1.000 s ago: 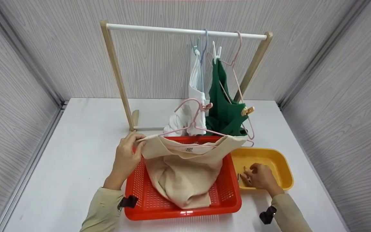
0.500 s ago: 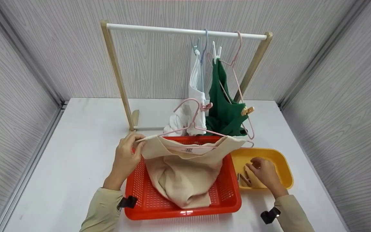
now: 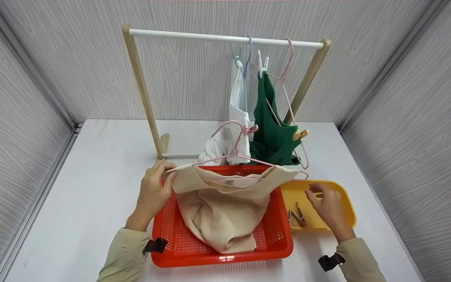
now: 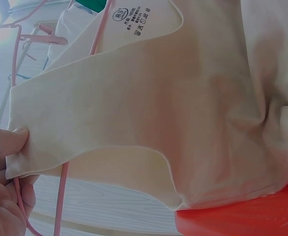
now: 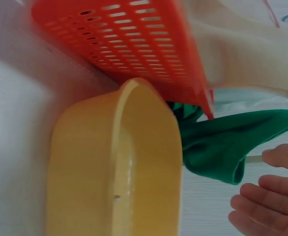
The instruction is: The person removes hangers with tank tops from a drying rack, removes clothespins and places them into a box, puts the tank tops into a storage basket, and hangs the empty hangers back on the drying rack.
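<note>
A beige tank top (image 3: 225, 211) is draped on a pink hanger (image 3: 236, 150) over the red basket, its hook pointing up. My left hand (image 3: 156, 190) pinches the left shoulder strap together with the hanger's end; in the left wrist view the thumb (image 4: 13, 141) lies on the fabric and the other fingers are behind it. My right hand (image 3: 327, 205) is over the yellow tray (image 3: 347, 196), fingers apart, with nothing seen between them in the right wrist view. Several clothespins (image 3: 298, 218) lie in the tray's near left corner.
A drying rack (image 3: 210, 37) stands behind the basket (image 3: 225, 259). From its bar hang a white garment (image 3: 239, 102) on a blue hanger and a green garment (image 3: 272, 137) on a pink hanger, both with clips. Grey walls enclose the white table (image 3: 84, 203).
My right hand has risen and drawn back to the right from the clothespins, which now show more fully. My left hand and the tank top have stayed put.
</note>
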`<state>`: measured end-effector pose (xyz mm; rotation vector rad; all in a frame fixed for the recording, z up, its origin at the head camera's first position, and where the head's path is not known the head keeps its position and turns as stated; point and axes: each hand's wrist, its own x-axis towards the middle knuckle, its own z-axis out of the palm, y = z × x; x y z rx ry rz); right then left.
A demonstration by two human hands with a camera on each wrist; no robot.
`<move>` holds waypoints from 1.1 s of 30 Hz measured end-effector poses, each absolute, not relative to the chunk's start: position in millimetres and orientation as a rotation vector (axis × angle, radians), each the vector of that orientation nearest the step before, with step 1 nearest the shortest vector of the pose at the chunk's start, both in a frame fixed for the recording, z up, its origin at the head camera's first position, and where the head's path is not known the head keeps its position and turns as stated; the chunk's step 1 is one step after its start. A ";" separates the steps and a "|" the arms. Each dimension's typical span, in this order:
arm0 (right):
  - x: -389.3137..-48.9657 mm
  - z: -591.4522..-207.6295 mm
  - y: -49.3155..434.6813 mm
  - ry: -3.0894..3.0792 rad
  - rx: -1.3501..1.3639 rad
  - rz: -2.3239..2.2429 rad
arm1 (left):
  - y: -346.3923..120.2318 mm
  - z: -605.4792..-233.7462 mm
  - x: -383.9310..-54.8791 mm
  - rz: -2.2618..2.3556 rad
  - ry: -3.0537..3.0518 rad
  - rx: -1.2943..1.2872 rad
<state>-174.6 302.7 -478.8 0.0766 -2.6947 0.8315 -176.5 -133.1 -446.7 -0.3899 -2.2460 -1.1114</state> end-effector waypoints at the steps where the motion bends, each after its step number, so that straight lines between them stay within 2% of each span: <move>1: -174.2 -476.7 301.9 -2.675 0.077 0.823 | -133.0 -446.7 -176.5 -1.111 -2.246 -0.390; 7: -172.1 -464.8 296.6 -2.542 0.120 0.801 | -132.8 -446.6 -176.6 -1.107 -2.253 -0.386; 14: -172.2 -453.3 286.3 -2.419 0.290 0.789 | -132.7 -445.6 -176.1 -1.090 -2.252 -0.397; 22: -180.4 -448.8 270.9 -2.322 0.554 0.755 | -133.0 -446.7 -175.2 -1.103 -2.256 -0.407; 33: -185.2 -449.0 257.8 -2.237 0.722 0.864 | -134.5 -448.2 -173.9 -1.125 -2.285 -0.405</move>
